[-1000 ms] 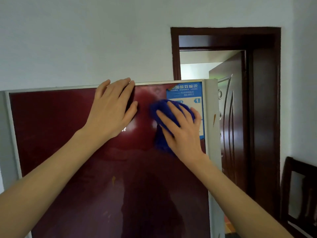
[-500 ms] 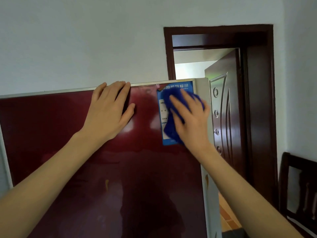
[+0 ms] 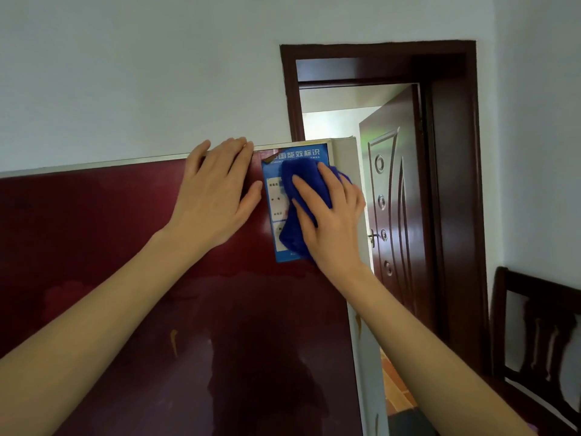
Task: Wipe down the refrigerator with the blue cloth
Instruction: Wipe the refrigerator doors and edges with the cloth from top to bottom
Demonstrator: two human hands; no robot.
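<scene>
The refrigerator has a glossy dark red door with a silver trim and a blue energy label at its top right corner. My right hand presses the blue cloth flat against that label with straight fingers. The cloth bunches out above and to the left of the hand. My left hand lies flat on the door just left of the label, its fingertips at the top edge.
A dark wooden door stands open in its frame right beside the refrigerator's white side. A dark wooden chair is at the lower right. A pale wall rises behind the refrigerator.
My right hand has slid the cloth to the right, from the red door surface onto the blue label near the door's right edge. The left hand stays flat in the same place.
</scene>
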